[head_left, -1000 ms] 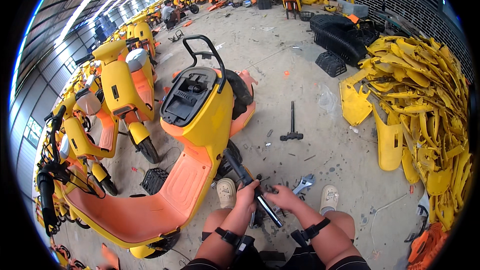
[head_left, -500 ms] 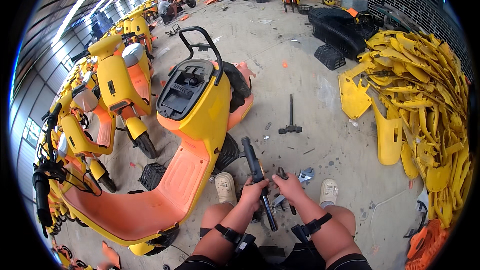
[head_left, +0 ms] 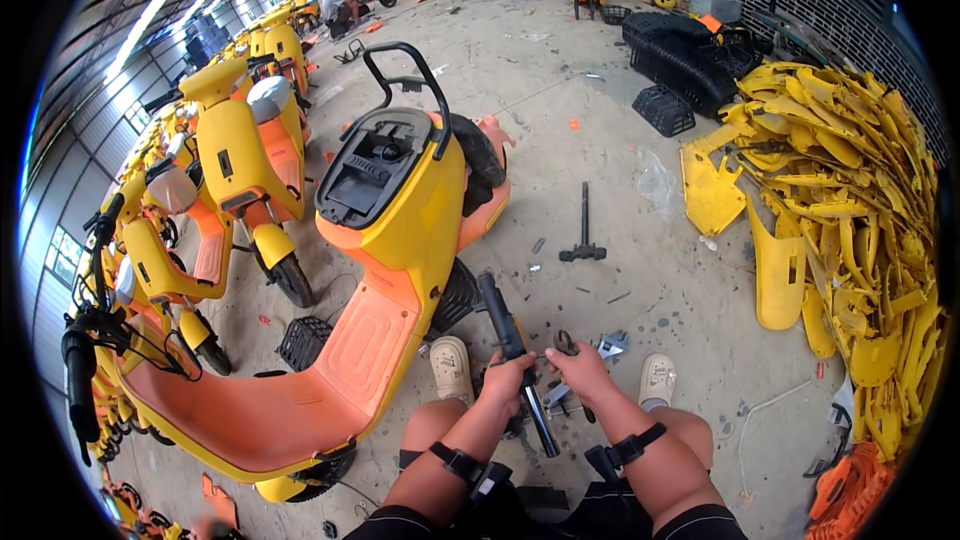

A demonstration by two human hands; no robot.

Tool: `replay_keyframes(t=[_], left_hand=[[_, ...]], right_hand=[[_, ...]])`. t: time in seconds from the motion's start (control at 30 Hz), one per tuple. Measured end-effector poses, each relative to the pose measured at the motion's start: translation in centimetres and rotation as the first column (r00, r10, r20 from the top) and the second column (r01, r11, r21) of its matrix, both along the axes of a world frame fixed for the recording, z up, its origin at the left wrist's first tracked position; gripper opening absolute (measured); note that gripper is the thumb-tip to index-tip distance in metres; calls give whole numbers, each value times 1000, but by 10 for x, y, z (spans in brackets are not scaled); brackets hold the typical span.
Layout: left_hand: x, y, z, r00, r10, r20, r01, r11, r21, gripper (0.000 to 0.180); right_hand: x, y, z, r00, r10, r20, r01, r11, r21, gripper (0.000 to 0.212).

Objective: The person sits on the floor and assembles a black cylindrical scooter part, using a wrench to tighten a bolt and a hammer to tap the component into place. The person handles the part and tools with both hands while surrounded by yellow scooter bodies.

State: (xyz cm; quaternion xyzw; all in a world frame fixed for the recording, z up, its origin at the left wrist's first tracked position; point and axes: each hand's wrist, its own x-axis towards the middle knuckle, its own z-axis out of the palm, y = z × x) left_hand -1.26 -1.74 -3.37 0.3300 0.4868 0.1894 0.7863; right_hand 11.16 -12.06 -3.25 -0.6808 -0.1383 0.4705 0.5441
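Observation:
My left hand (head_left: 506, 380) is wrapped round a fork leg (head_left: 502, 320), a black tube with a shiny rod at its lower end, held slanting between my knees. Close beside it, my right hand (head_left: 582, 376) is closed on a dark pliers-like tool (head_left: 566, 344); its ends show above and below the fist. The fingertips of my right hand are near the tube, and I cannot tell whether they touch it. On the floor past that hand lies an adjustable wrench (head_left: 613, 343). A fork stem with a crosspiece (head_left: 584, 240) lies farther ahead.
A yellow and orange scooter (head_left: 390, 270) stands at my left, with more scooters (head_left: 235, 155) behind it. Yellow body panels (head_left: 850, 200) are heaped at the right. Black baskets (head_left: 664, 110) lie ahead. A person (head_left: 335, 10) sits far back.
My right hand has shifted slightly left, closer to the fork leg. The left hand keeps its grip on the leg, which has hardly moved.

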Motion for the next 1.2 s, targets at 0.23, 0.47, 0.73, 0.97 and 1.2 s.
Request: replay_keyframes(t=[0.23, 0.47, 0.73, 0.97, 1.2], left_hand=[[1, 2, 5, 1000, 13, -8, -13, 999, -39, 21], [4, -2, 0, 999, -7, 33, 6, 1000, 11, 20], [7, 2, 11, 999, 48, 19, -49, 999, 19, 21], [10, 2, 19, 1000, -10, -16, 11, 996, 91, 25], [12, 2, 11, 994, -78, -71, 89, 981, 171, 27]], right_hand=[[-1, 1, 1, 1000, -12, -21, 13, 999, 35, 28], [1, 0, 8, 998, -47, -37, 49, 998, 45, 22], [5, 1, 10, 998, 27, 55, -30, 999, 40, 25], [15, 4, 0, 994, 41, 97, -46, 998, 44, 27], [27, 3, 6, 993, 96, 70, -95, 995, -21, 35]])
